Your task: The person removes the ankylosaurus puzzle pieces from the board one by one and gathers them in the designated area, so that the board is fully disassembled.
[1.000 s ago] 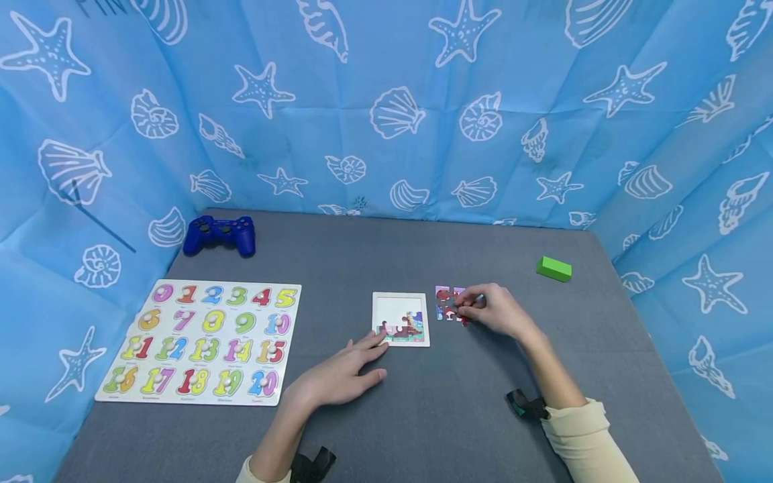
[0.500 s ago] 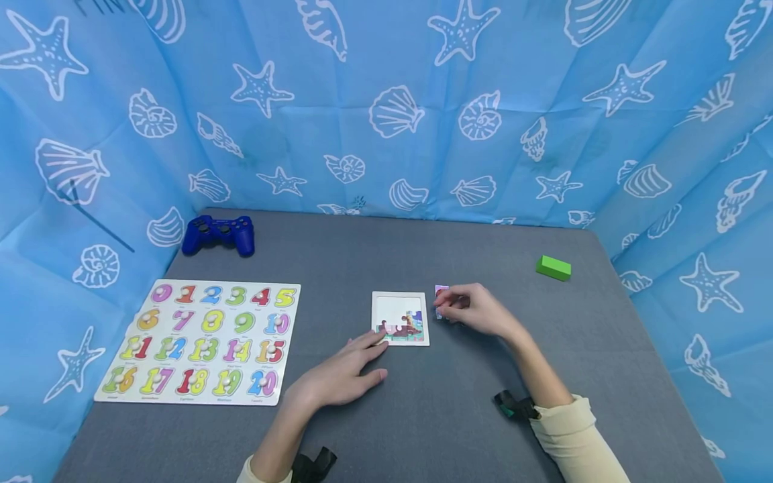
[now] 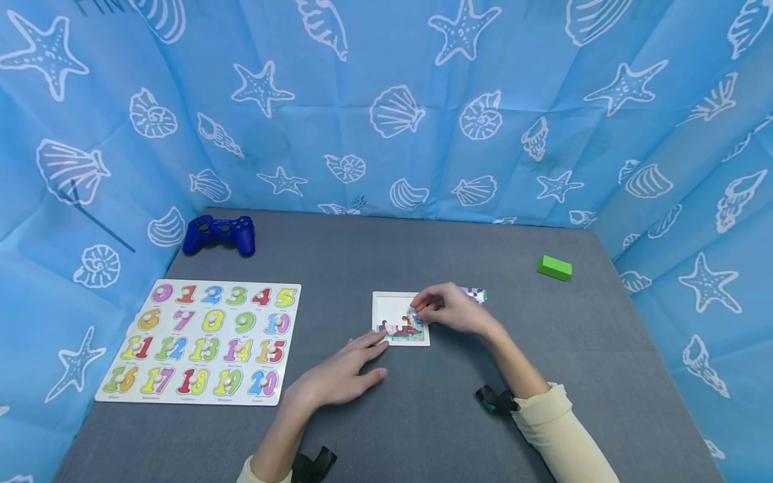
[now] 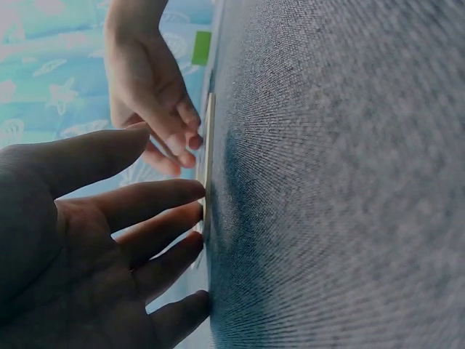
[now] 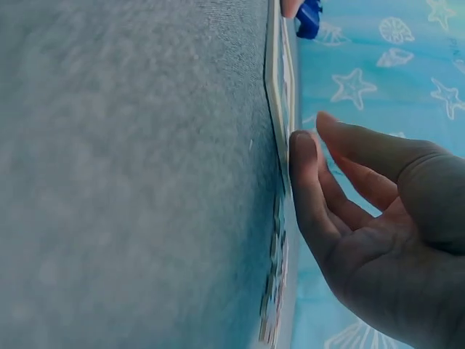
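Note:
A small white-rimmed jigsaw tray [image 3: 386,295] lies flat on the grey table, with picture pieces along its lower and right parts. My left hand [image 3: 341,377] is spread, and its fingertips rest on the tray's lower left edge. My right hand [image 3: 457,310] is over the tray's right rim, thumb and fingers bent together. It appears to pinch a small puzzle piece [image 3: 415,312] at the fingertips; the piece is mostly covered. Loose puzzle pieces [image 3: 476,294] lie behind the right hand, partly hidden by it. In the right wrist view they form a thin row [image 5: 272,283].
A board of knobbed numbers [image 3: 199,341] lies at the left. Behind it sits a blue game controller [image 3: 219,235]. A green block [image 3: 553,267] lies at the back right. A blue shell-print curtain [image 3: 386,161] borders the table.
My right hand has moved left from the loose pieces to the tray's right side. More of the loose pieces' right end shows now. My left hand has stayed on the tray.

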### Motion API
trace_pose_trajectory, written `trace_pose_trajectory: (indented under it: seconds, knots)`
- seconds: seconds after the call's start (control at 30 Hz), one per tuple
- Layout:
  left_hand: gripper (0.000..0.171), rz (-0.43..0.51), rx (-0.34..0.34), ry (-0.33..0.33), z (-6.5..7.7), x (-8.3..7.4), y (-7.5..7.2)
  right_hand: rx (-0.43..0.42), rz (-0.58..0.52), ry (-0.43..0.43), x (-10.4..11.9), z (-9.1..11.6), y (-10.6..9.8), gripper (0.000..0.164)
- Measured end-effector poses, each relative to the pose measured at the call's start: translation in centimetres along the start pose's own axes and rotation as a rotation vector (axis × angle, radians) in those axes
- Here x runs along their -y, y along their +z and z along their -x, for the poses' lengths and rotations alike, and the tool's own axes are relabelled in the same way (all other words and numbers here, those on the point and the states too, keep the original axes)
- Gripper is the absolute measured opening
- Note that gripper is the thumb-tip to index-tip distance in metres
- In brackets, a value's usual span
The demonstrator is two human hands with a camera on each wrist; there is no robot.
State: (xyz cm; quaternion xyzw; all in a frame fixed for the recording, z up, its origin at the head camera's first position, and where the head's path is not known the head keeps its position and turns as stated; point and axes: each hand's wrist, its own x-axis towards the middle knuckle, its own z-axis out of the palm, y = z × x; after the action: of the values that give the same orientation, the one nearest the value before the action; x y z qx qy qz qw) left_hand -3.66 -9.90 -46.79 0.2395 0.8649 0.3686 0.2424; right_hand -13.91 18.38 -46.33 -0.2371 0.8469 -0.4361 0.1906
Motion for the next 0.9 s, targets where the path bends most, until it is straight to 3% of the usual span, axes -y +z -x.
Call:
trace_pose_trajectory:
  seconds: [0.27,0.9]
  knots:
    - [0.059,0.007,-0.004,0.010,0.0,0.1,0.0,0.034,0.059,0.056,0.4,-1.0,0.6,0.017]
    - [0.058,0.009,-0.018,0.011,0.0,0.0,0.2,-0.020,0.233,0.083,1.2,-1.2,1.4,0.015]
